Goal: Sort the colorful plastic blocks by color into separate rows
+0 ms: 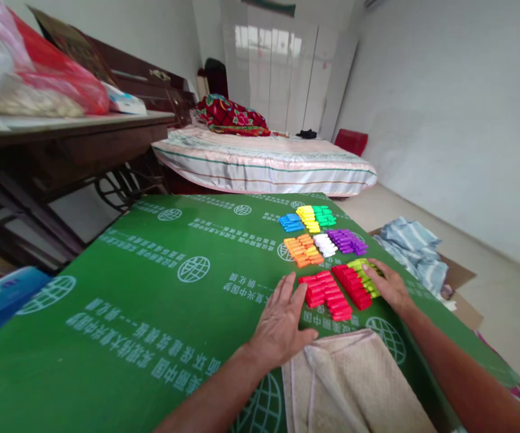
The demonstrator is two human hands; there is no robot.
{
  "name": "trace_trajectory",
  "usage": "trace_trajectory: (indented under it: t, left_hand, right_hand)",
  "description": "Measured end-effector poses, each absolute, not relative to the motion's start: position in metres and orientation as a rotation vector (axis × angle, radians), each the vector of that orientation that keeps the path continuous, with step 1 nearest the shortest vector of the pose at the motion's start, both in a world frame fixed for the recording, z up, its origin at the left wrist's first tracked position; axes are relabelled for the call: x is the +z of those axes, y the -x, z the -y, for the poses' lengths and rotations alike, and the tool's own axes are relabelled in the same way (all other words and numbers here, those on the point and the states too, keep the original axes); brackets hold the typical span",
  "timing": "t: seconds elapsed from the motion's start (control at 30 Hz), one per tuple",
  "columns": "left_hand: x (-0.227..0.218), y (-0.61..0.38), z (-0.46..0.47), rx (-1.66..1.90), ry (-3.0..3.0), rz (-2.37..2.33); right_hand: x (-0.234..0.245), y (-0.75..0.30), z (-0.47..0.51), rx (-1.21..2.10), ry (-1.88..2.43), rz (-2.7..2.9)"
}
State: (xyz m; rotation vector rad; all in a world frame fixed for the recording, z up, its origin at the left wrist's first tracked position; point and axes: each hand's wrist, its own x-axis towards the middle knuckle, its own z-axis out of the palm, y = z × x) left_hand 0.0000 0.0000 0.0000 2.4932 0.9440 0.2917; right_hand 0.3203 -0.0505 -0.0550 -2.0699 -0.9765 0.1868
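Note:
My left hand [282,322] rests on the green board with its fingers stretched out and apart, holding nothing. Its fingertips are close to the left side of a group of pinkish-red small plastic pieces [325,291]. At the right, my right hand [389,282] lies against the yellow-green pieces [365,273], fingers extended along their outer side. Dark red pieces [353,285] lie directly left of those. Farther back are orange [303,249], white [325,245] and purple [347,240] groups, then blue [291,222], yellow [308,218] and green [324,215] ones. Their exact kind is too small to tell.
A beige cloth sack [350,385] lies at the near edge of the printed green board [128,288]. To the left stands a sewing-machine table [74,129] with plastic bags; a blue package [7,300] sits below. Behind is a bed [264,159]. Striped cloth [410,240] lies on cardboard at right.

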Motion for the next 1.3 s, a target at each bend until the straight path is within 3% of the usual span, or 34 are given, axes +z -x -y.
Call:
trace_trajectory:
  t: [0.47,1.3]
  left_hand:
    - [-0.011,-0.052,-0.008,0.194,-2.455,-0.937]
    - [-0.015,0.036,-0.013,0.491,-2.660,-1.194]
  right_hand:
    - [-0.063,-0.277,0.032,0.113,1.994,1.024]
    - [-0.059,-0.162,-0.020,0.540,1.633,0.920]
